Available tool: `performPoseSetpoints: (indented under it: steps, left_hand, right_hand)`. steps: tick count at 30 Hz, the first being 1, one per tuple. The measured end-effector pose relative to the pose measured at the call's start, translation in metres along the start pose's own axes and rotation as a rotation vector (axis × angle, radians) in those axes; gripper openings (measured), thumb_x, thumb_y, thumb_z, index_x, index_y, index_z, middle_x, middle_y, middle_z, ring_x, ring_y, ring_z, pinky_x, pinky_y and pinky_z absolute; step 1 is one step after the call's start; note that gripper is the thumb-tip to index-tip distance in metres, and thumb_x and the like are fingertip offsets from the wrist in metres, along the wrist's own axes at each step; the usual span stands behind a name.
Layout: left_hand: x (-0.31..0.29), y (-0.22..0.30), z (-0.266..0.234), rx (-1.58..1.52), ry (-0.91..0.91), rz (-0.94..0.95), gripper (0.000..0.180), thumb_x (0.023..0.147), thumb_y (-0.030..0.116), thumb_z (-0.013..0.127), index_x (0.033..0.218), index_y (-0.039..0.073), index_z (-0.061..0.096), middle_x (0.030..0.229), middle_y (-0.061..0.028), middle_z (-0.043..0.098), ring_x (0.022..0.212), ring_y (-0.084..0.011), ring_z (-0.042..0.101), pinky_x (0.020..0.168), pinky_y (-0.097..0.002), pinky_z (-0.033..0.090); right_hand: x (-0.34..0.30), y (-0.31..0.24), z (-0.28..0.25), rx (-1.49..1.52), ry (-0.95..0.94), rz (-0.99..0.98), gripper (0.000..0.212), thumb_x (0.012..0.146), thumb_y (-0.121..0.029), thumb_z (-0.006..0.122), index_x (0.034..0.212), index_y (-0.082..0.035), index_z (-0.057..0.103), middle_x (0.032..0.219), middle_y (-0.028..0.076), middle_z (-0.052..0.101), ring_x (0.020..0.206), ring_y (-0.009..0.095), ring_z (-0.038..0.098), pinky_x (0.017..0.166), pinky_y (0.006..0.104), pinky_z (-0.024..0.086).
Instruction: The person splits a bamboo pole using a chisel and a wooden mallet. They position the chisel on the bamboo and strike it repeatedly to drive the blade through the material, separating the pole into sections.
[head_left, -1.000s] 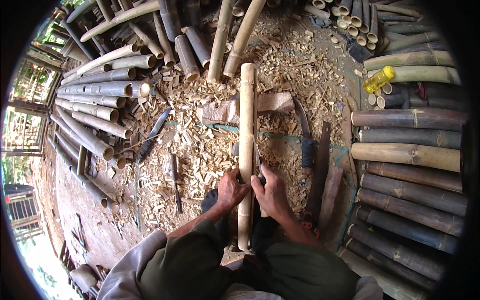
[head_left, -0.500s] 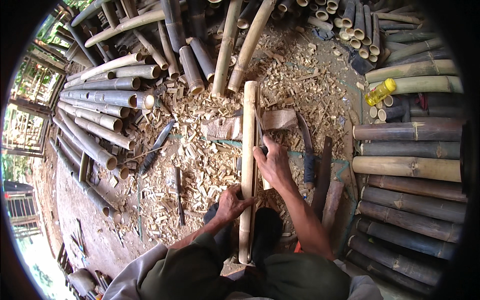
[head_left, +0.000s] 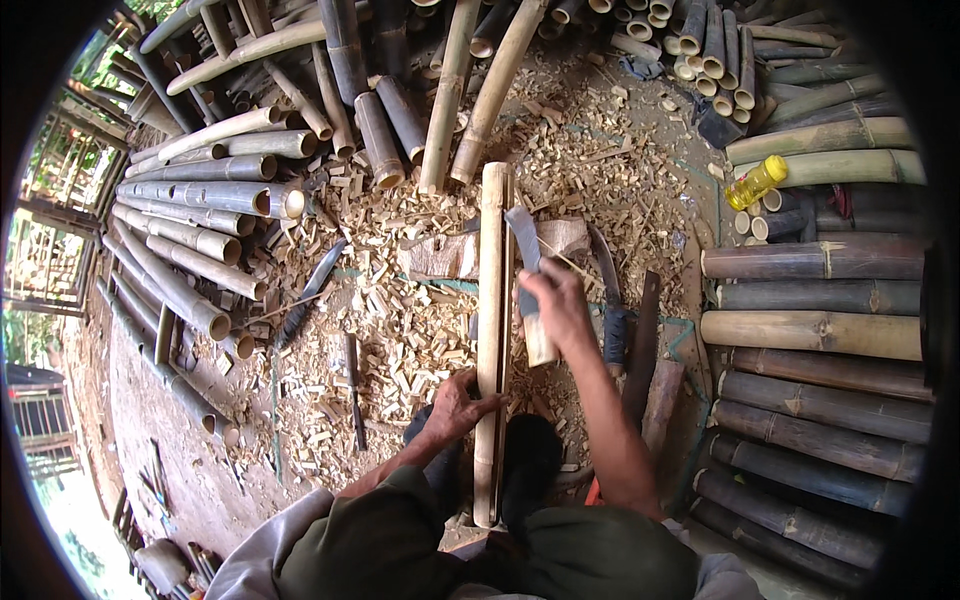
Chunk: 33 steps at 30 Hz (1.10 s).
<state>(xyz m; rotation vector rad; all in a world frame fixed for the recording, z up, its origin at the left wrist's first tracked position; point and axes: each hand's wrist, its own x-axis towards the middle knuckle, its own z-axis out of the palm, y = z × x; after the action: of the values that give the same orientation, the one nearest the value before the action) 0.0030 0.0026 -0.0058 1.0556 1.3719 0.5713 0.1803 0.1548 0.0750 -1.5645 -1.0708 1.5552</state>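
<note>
A pale bamboo pole point(head_left: 493, 270) stretches away from me between my knees, with a long narrow strip or slot along its right edge. My left hand point(head_left: 458, 405) is closed round its near half, thumb lying across the top. In my right hand point(head_left: 556, 305) is a knife with a short broad blade point(head_left: 522, 235) and a dark-bound, pale wooden handle whose butt sticks out toward me. The blade points away from me, its flat side showing, close beside the pole's right edge; whether it touches the pole I cannot tell.
A cut log point(head_left: 440, 257) lies crosswise beyond my hands among wood chips. Left lie a dark-handled knife point(head_left: 312, 290) and a narrow bar-like tool point(head_left: 356, 390); right, a curved blade point(head_left: 608, 290) and a dark flat strip point(head_left: 642, 345). Bamboo poles point(head_left: 815, 333) line both sides. A yellow bottle point(head_left: 757, 183) rests at right.
My right hand has moved right, drawing the knife away from the pole's edge and turning its blade so the flat shows. My left hand keeps its hold on the pole.
</note>
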Motion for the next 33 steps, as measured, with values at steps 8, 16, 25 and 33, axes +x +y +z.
performPoseSetpoints:
  steps: [8, 16, 25, 33]
  left_hand:
    - [0.006, 0.041, 0.019, 0.239, 0.157, -0.088, 0.093, 0.075, 0.048, 0.086, 0.134, -0.008, 0.041, 0.111, -0.0298, 0.065, 0.107, -0.0376, 0.066, 0.091, -0.0465, 0.053]
    - [-0.016, 0.011, 0.029, 0.327, 0.106, -0.199, 0.074, 0.078, 0.039, 0.079, 0.121, -0.004, 0.037, 0.098, -0.0307, 0.064, 0.095, -0.0469, 0.066, 0.083, -0.0527, 0.053]
    - [-0.015, 0.012, 0.054, 0.459, 0.227, -0.173, 0.063, 0.08, 0.034, 0.076, 0.113, -0.002, 0.036, 0.1, -0.0318, 0.063, 0.095, -0.05, 0.064, 0.083, -0.056, 0.052]
    - [-0.013, 0.022, 0.059, 0.412, 0.259, -0.166, 0.065, 0.083, 0.042, 0.076, 0.114, 0.0, 0.036, 0.094, -0.0305, 0.064, 0.092, -0.0498, 0.066, 0.078, -0.0554, 0.052]
  right_hand:
    - [-0.016, 0.018, 0.008, -0.552, 0.082, -0.41, 0.043, 0.094, -0.029, 0.063, 0.11, 0.01, 0.064, 0.096, 0.034, 0.067, 0.096, 0.047, 0.067, 0.087, 0.049, 0.053]
    - [-0.031, 0.0, 0.0, -0.609, -0.073, -0.295, 0.041, 0.094, -0.025, 0.061, 0.115, 0.011, 0.062, 0.096, 0.037, 0.065, 0.095, 0.05, 0.066, 0.087, 0.052, 0.052]
    - [-0.009, -0.017, -0.006, -0.64, -0.102, -0.206, 0.025, 0.092, -0.016, 0.06, 0.09, 0.009, 0.058, 0.077, 0.022, 0.061, 0.064, 0.031, 0.062, 0.06, 0.0427, 0.051]
    - [0.046, -0.06, -0.038, -0.318, -0.345, 0.262, 0.042, 0.091, -0.02, 0.067, 0.123, 0.007, 0.058, 0.104, 0.022, 0.068, 0.075, 0.024, 0.071, 0.055, 0.0366, 0.061]
